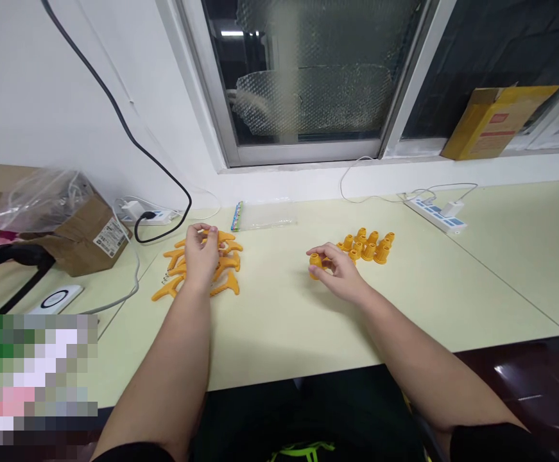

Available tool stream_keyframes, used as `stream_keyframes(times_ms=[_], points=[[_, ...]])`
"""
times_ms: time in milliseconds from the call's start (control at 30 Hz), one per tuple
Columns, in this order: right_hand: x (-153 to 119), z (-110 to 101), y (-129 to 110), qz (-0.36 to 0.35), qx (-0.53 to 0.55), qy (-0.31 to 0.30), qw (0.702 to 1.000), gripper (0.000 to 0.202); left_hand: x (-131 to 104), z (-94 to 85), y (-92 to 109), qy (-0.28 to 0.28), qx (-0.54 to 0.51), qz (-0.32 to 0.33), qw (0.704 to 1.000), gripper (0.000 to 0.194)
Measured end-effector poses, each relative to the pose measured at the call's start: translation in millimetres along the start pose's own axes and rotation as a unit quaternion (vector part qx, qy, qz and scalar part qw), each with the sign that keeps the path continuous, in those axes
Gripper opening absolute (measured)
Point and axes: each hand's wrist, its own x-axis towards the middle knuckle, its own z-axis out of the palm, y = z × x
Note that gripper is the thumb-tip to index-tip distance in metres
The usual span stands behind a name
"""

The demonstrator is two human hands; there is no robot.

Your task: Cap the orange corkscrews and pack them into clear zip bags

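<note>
Several orange handle-shaped pieces [231, 262] lie in a loose pile on the pale table [269, 321]. My left hand [202, 249] is over the far side of this pile, thumb and fingers pinched around one orange handle piece [225, 237]. Farther right, my right hand [333, 268] holds an orange cone-shaped piece [314, 262] between thumb and fingers. Just beyond that hand stands a group of several similar orange cones [371, 245], some partly hidden by its fingers.
A clear plastic bag [267, 215] lies near the wall. Power strips [436, 215] with cables sit at the back. An opened cardboard box [86, 231] and a white round-marked pad [58, 299] are at left. A yellow carton [495, 123] leans against the window.
</note>
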Motion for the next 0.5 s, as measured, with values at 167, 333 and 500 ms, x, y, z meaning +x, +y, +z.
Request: stream_keyframes(times_ms=[167, 333, 500], points=[[-29.9, -42.0, -1.0, -0.015, -0.118, 0.098, 0.988, 0.025, 20.5, -57.2, -15.2, -0.01, 0.32, -0.023, 0.947, 0.061], [-79.4, -79.3, 29.0, 0.092, -0.223, 0.172, 0.955, 0.033, 25.2, -84.7, -30.9, -0.015, 0.457, -0.039, 0.889, 0.074], [-105.5, -89.0, 55.9, 0.168, -0.277, 0.162, 0.932, 0.036, 21.2, -75.7, -31.4, -0.023, 0.493, -0.035, 0.869, 0.067]])
